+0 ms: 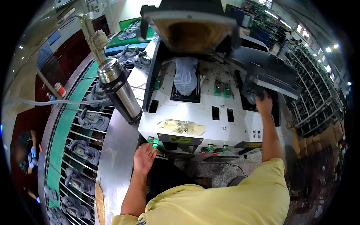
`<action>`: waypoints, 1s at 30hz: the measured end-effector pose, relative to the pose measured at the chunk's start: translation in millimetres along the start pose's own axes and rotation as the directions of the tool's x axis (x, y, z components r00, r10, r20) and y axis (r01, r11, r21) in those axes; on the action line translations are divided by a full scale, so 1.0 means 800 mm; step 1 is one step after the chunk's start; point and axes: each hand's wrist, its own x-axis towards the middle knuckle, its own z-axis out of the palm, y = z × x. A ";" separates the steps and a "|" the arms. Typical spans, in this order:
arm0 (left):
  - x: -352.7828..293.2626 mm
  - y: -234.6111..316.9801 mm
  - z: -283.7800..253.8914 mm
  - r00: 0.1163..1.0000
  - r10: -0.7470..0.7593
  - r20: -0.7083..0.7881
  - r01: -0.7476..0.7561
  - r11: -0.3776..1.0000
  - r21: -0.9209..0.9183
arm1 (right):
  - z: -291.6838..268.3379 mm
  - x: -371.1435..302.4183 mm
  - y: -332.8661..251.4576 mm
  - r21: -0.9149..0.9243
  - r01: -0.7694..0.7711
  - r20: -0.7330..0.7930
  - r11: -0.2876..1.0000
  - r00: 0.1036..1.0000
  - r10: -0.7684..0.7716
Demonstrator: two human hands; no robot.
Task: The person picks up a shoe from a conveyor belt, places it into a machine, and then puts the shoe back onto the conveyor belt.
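My left hand (144, 158) is at the front left of a white pressing machine (150, 125). Its fingers are stretched out beside a lit green button (155, 141); I cannot tell whether they touch it. On the machine's right station, my right hand (264, 105) has its fingers around the near end of a grey shoe (253, 90), partly hidden by the dark right cover (272, 75). Another grey shoe (186, 77) lies sole up in the left station, under a raised lid (189, 32).
A steel thermos flask (119, 90) stands on the metal ledge (118, 150) at my left. Beyond it runs a roller conveyor with several grey shoes (85, 150). Metal racks (307, 86) stand at the right. Another person (26, 150) is at the far left.
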 end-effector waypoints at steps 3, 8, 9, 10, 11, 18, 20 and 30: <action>-0.024 0.010 -0.055 0.996 0.042 -0.080 -0.040 0.999 0.026 | 0.045 0.090 0.046 0.005 -0.143 0.338 0.990 0.932 0.133; -0.140 0.041 -0.181 0.894 0.320 -0.314 -0.361 0.929 -0.079 | 0.080 0.159 -0.027 0.036 0.007 0.512 0.999 0.859 -0.025; -0.153 0.046 -0.198 0.861 0.345 -0.373 -0.392 0.918 -0.054 | 0.074 0.155 -0.023 -0.060 -0.040 0.522 0.997 0.851 0.066; -0.170 0.050 -0.212 0.820 0.371 -0.436 -0.427 0.904 -0.034 | 0.068 0.155 -0.026 -0.139 -0.085 0.518 0.987 0.843 0.145; -0.188 0.051 -0.224 0.770 0.396 -0.500 -0.465 0.885 -0.016 | 0.064 0.156 -0.034 -0.204 -0.133 0.507 0.970 0.833 0.221; -0.271 0.024 -0.295 0.634 0.504 -0.586 -0.700 0.697 -0.158 | 0.018 0.092 -0.109 -0.220 -0.357 0.215 0.908 0.890 0.402; -0.273 0.021 -0.289 0.645 0.516 -0.564 -0.713 0.672 -0.201 | -0.001 0.071 -0.118 -0.149 -0.385 0.105 0.911 0.910 0.402; -0.274 0.025 -0.286 0.760 0.548 -0.348 -0.635 0.741 -0.220 | -0.025 -0.083 -0.051 0.229 0.299 -0.689 0.926 0.722 -0.063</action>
